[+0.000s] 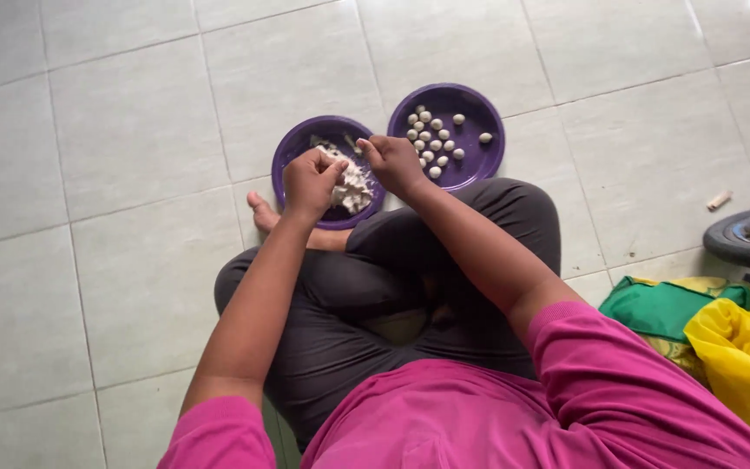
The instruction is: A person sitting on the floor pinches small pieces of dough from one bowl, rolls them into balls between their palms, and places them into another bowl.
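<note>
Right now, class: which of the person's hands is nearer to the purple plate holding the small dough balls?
Right. The right hand hovers at the left rim of the plate of dough balls; the left hand is farther off, over the plate of dough.

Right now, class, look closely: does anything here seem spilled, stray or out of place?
Little stands out. One small dough ball lies apart from the cluster in the right purple plate. A small pale stick-like object lies loose on the tiled floor. Nothing has spilled.
</note>
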